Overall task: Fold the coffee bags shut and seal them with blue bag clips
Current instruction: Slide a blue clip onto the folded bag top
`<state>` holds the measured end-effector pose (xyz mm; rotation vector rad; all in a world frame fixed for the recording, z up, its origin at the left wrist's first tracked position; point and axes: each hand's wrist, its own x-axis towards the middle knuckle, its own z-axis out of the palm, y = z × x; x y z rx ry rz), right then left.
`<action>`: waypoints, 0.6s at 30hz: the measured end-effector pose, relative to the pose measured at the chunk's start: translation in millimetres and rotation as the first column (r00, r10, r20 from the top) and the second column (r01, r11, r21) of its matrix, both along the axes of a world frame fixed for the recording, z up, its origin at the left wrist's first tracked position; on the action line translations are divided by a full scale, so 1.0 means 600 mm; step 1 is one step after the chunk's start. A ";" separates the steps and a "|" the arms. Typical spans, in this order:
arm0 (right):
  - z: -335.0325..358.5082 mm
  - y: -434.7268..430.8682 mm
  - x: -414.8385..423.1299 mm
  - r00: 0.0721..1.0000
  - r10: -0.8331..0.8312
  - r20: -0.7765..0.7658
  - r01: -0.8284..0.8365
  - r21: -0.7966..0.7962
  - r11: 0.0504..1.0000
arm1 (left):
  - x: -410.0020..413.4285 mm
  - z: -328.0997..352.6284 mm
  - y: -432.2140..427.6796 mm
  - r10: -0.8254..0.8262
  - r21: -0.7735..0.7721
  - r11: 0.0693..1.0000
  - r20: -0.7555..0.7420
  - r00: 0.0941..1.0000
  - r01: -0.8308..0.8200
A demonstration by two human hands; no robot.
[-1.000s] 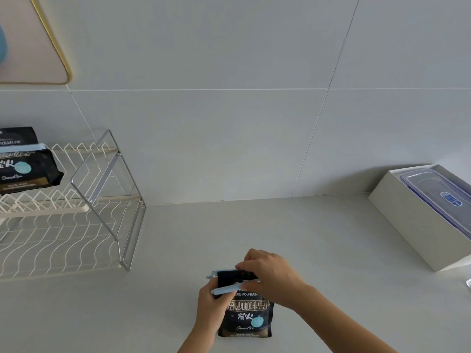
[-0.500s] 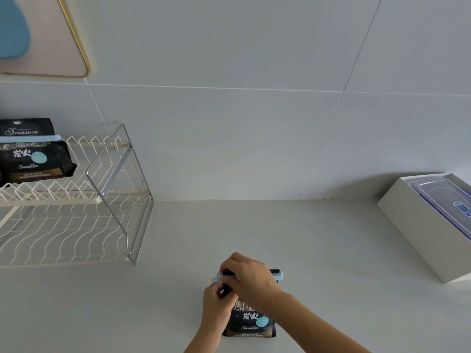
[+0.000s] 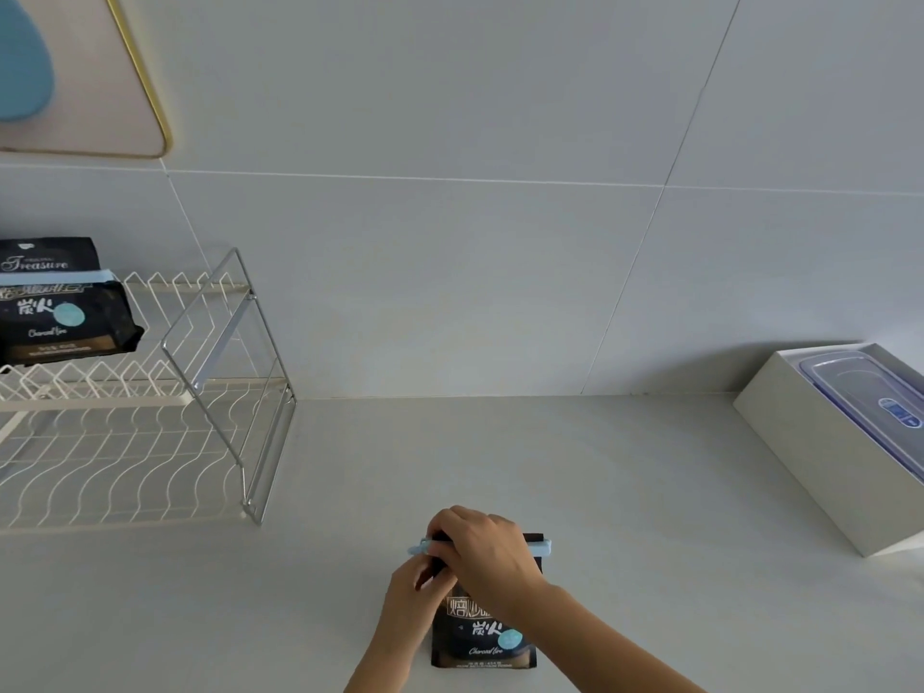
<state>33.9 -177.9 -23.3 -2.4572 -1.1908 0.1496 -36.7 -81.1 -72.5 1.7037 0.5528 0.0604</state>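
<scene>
Coffee bag (image 3: 482, 637) stood on table (image 3: 625, 492), near front edge, top folded. Blue clip (image 3: 542, 546) laid across fold, gripped by right hand (image 3: 482, 552); left hand (image 3: 415, 592) pinched on bag's left top corner. Second clipped bag (image 3: 65, 312) kept on rack (image 3: 150, 417), far left.

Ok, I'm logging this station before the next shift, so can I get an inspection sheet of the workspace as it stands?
Surface: pale grey countertop, bare around the work.
Job's things: black printed coffee bag lying flat, pale blue bag clip across its folded top; a second black coffee bag with blue clip on the rack.
Clutter: white wire dish rack at left; white open box holding a clear lidded container at right.
Grippers: left hand and right hand both on the clip and bag top.
Cables: nothing seen.
Surroundings: grey tiled wall; gold-edged board upper left.
</scene>
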 end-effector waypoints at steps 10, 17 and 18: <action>-0.007 -0.006 -0.001 1.000 -0.002 0.014 0.002 0.050 0.999 | -0.028 0.016 0.036 0.172 -0.168 0.975 0.150 0.974 -0.146; -0.006 -0.007 -0.005 0.999 -0.004 0.031 0.002 0.077 0.997 | -0.035 0.022 0.035 0.254 -0.096 0.966 0.170 0.952 -0.240; -0.007 -0.007 -0.006 1.000 -0.009 0.030 0.006 0.085 0.996 | -0.036 0.022 0.032 0.273 -0.067 0.962 0.170 0.947 -0.265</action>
